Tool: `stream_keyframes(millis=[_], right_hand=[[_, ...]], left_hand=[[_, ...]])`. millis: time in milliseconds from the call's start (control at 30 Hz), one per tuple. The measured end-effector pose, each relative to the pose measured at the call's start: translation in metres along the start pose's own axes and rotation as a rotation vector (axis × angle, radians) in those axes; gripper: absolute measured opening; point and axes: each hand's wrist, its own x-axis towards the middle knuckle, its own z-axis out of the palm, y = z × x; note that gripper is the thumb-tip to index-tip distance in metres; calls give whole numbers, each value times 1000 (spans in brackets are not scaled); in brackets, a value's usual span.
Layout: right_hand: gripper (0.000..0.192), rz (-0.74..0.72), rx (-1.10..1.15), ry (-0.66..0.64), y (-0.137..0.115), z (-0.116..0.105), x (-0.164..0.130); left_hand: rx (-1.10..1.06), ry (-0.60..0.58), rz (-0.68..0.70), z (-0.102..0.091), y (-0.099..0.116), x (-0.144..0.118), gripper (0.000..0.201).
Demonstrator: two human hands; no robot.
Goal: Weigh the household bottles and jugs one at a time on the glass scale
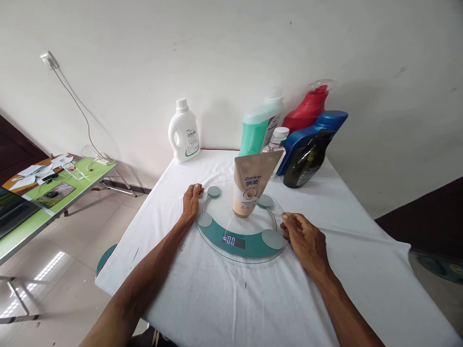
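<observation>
A round glass bathroom scale [217, 234] with a teal band lies on the white-covered table. Its lit display shows zeros. On the glass stands a beige Rejoice tube [249, 185], cap down and leaning slightly right. My left hand [191, 201] is closed at the scale's left rim, fingers curled against the edge. At the right rim, my right hand [306, 241] is closed too, thumb and fingers pinching the glass edge. Neither hand touches the tube. The undersides of my fingers are partly hidden.
Along the wall stand a white detergent bottle [185, 132], a green bottle [253, 132], a small clear bottle [278, 140], and red [306, 108], blue [331, 119] and dark [307, 161] bottles. A green desk [83, 180] with papers is at the left.
</observation>
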Motion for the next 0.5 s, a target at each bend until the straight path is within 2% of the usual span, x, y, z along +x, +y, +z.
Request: stream_keyframes(millis=[500], right_hand=[[47,29,-19,-6,-1,1,0]], left_hand=[[-4,8,-4,0,-2,1,52]])
